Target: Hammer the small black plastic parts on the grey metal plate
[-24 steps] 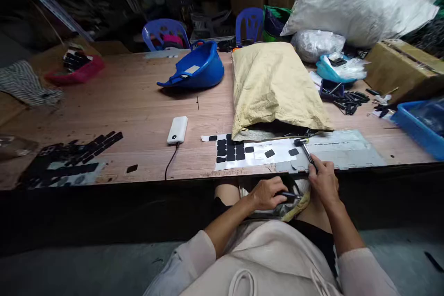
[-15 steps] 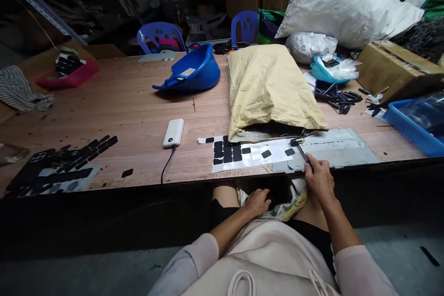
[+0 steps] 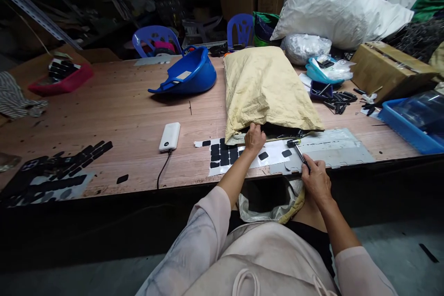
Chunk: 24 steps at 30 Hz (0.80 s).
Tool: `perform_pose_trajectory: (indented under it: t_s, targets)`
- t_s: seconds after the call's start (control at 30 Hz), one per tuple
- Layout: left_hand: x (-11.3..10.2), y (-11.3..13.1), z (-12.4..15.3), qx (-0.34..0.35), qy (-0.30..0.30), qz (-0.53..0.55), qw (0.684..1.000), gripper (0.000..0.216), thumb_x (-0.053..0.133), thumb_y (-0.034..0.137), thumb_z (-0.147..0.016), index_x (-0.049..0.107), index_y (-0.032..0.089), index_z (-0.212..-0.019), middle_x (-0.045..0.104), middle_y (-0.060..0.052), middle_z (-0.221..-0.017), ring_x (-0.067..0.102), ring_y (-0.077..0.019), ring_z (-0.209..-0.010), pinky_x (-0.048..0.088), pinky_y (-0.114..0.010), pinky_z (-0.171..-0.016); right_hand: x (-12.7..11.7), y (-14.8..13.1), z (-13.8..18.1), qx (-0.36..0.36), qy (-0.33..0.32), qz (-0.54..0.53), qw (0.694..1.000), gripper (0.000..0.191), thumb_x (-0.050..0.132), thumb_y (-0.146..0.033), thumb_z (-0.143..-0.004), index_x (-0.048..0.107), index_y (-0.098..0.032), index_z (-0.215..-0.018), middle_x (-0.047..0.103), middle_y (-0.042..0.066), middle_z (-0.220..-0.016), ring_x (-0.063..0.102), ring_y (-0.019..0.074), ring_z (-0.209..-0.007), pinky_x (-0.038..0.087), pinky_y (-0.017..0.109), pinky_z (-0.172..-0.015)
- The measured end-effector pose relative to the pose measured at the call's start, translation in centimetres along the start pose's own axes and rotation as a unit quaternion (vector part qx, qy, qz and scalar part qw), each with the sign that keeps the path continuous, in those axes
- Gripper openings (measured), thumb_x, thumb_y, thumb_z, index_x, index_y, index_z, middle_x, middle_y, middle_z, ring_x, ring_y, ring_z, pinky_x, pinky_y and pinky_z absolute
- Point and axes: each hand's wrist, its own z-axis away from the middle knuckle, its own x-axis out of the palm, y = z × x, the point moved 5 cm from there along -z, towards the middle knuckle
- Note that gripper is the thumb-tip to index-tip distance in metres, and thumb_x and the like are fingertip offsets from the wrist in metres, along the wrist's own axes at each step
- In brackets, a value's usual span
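Note:
My left hand [image 3: 255, 138] is at the mouth of a yellow woven sack [image 3: 267, 88] lying on the table. Its fingers are curled at the sack's dark opening, and whatever they hold is hidden. A small hammer [image 3: 300, 151] is in my right hand [image 3: 317, 178], its head resting over the grey plate [image 3: 333, 150] near the table edge. Beneath my left wrist lies a white backing sheet [image 3: 251, 164] with rows of black rounded pads [image 3: 225, 154], a few of them set apart. Between my legs an open sack [image 3: 248, 215] shows a dark inside.
A white power bank [image 3: 169, 137] with a black cable lies left of the sheet. Farther left are more black strips [image 3: 92, 153]. Behind stand a blue scoop-like basin [image 3: 194, 74] and a red tray [image 3: 62, 84]; to the right, a cardboard box [image 3: 391, 71] and a blue tray [image 3: 405, 125].
My left hand has moved up from the sack on my lap to the opening of the yellow sack on the table. My right hand still holds the hammer in about the same place.

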Motion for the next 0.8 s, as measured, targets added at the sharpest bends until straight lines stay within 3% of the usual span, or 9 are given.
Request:
perform_pose_trajectory:
  t_s: [0.27,0.4,0.53,0.7,0.8]
  targets:
    - [1.1,-0.5,-0.3,-0.022,-0.031,-0.059,0.997,0.027,0.062,0.032,-0.098,0.070,0.023,-0.122,0.065,-0.011,-0.128,0.067,-0.0279,-0.115,0.053,-0.034,-0.089,-0.1,-0.4,0.2,-0.004,-0.008,0.029,1.000,0.047,0.050,-0.036,-0.100,0.064,-0.033,-0.145,0.053,0.006,-0.115,0.038,0.0074,-0.062,0.030,0.026,-0.059]
    - [0.5,-0.8,-0.3,-0.055,-0.046,-0.050,0.996,0.022,0.064,0.036,-0.096,0.074,0.022,-0.110,0.070,-0.010,-0.123,0.068,-0.0278,-0.112,0.052,-0.034,-0.088,-0.3,-0.6,0.2,-0.001,-0.012,0.037,0.999,0.047,0.048,-0.036,-0.101,0.064,-0.032,-0.145,0.053,0.007,-0.115,0.039,0.0076,-0.062,0.032,0.026,-0.059]
    - [-0.7,-1.8,2.1,-0.077,-0.058,-0.009,0.995,0.016,0.068,0.034,-0.091,0.075,0.022,-0.099,0.074,-0.007,-0.109,0.069,-0.0256,-0.102,0.051,-0.033,-0.081,-0.1,-0.5,0.1,0.003,-0.016,0.042,0.999,0.047,0.049,-0.036,-0.101,0.063,-0.034,-0.146,0.052,0.006,-0.115,0.041,0.0080,-0.063,0.034,0.026,-0.060]
    - [0.2,-0.8,7.6,0.072,-0.112,0.053,0.990,0.009,0.074,0.028,-0.085,0.074,0.023,-0.093,0.071,-0.002,-0.102,0.067,-0.0191,-0.093,0.051,-0.028,-0.079,0.1,-0.3,0.1,-0.003,-0.006,0.022,1.000,0.047,0.050,-0.036,-0.100,0.064,-0.033,-0.145,0.053,0.006,-0.116,0.041,0.0086,-0.066,0.035,0.026,-0.062]
    - [1.5,0.1,9.2,0.131,-0.098,0.048,0.985,0.009,0.075,0.027,-0.084,0.074,0.023,-0.092,0.070,-0.003,-0.097,0.065,-0.0207,-0.096,0.051,-0.030,-0.085,0.5,0.3,-0.1,-0.007,0.011,-0.008,1.000,0.047,0.051,-0.037,-0.099,0.065,-0.031,-0.143,0.054,0.007,-0.115,0.042,0.0101,-0.068,0.039,0.028,-0.064]
